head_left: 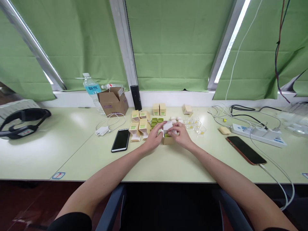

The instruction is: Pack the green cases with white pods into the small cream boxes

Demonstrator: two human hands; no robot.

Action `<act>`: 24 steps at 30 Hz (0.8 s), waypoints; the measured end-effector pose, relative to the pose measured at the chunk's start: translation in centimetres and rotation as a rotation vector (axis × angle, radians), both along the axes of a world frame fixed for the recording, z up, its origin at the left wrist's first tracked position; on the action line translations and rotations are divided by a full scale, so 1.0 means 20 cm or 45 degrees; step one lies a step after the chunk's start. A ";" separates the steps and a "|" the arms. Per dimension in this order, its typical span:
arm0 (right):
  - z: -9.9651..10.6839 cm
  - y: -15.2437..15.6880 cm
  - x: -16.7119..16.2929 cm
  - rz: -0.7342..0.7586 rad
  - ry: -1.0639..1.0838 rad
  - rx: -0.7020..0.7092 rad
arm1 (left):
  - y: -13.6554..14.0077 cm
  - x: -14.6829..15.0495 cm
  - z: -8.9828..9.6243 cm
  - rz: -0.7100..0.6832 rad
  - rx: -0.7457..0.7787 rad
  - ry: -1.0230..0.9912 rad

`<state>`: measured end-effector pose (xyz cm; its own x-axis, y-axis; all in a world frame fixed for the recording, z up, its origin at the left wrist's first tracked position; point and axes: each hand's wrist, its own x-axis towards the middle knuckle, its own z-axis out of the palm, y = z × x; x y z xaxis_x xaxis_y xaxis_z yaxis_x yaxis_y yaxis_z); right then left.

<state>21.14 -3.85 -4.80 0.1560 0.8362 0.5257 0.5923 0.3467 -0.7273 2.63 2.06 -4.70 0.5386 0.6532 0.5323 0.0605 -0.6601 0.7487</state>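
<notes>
Between left hand and right hand — tan box mouth-up, long axis unclear.

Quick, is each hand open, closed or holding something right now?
Left hand: partly curled at the small open box; grip unclear.
Right hand: partly curled at that box too; grip unclear.

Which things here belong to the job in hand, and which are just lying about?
Likely part of the job:
carton being handled
other small cartons
green containers
clear plastic pieces

Apparently just lying about:
phone beside cartons
cabled phone
power strip
water bottle
black cylinder
</notes>
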 end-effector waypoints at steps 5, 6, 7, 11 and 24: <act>0.06 -0.04 0.03 -0.061 0.227 0.193 | 0.02 0.00 0.00 -0.006 -0.100 -0.030; 0.06 -0.03 0.05 -0.086 0.275 0.201 | 0.02 0.00 0.00 -0.006 -0.127 -0.033; 0.06 -0.03 0.06 -0.112 0.316 0.195 | 0.02 0.00 0.00 -0.005 -0.154 -0.039; 0.02 0.02 0.10 -0.156 0.406 0.069 | 0.01 -0.01 0.02 -0.012 -0.218 -0.084; -0.04 0.02 0.05 0.064 0.353 -0.104 | 0.02 0.04 -0.01 0.022 -0.234 -0.184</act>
